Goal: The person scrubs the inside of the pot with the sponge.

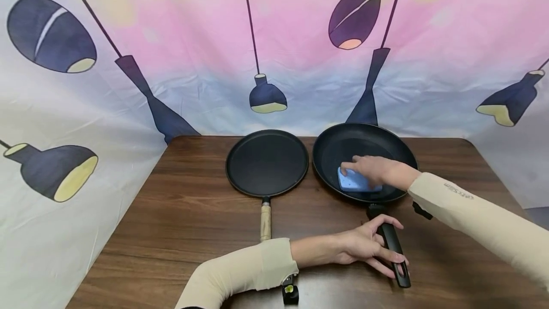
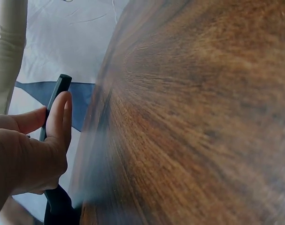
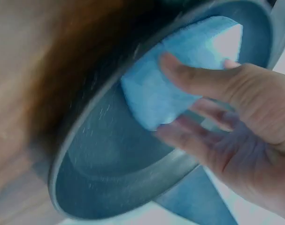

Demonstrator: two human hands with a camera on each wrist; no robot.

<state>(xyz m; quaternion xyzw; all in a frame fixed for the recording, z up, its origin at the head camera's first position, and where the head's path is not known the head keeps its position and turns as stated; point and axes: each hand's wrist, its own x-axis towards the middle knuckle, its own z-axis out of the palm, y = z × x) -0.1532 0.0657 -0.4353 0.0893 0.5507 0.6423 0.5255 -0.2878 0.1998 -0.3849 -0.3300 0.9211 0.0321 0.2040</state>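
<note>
In the head view, a deep black frying pan (image 1: 339, 142) stands at the right of the table, its black handle (image 1: 391, 240) pointing toward me. My left hand (image 1: 362, 244) pinches that handle between thumb and fingers; the left wrist view shows the handle (image 2: 62, 84) rising past the fingertips. Inside the pan, my right hand (image 1: 375, 169) grips a light blue sponge (image 1: 353, 181) against the pan's bottom. The right wrist view shows the thumb on one side of the sponge (image 3: 151, 93) and fingers at its edge, with the pan's rim (image 3: 81, 122) around it.
A flat black griddle pan (image 1: 267, 163) with a wooden handle (image 1: 266, 221) lies to the left of the frying pan. Both are on a brown wooden table (image 1: 180, 213). Behind it hangs a cloth backdrop (image 1: 206, 61) printed with lamps.
</note>
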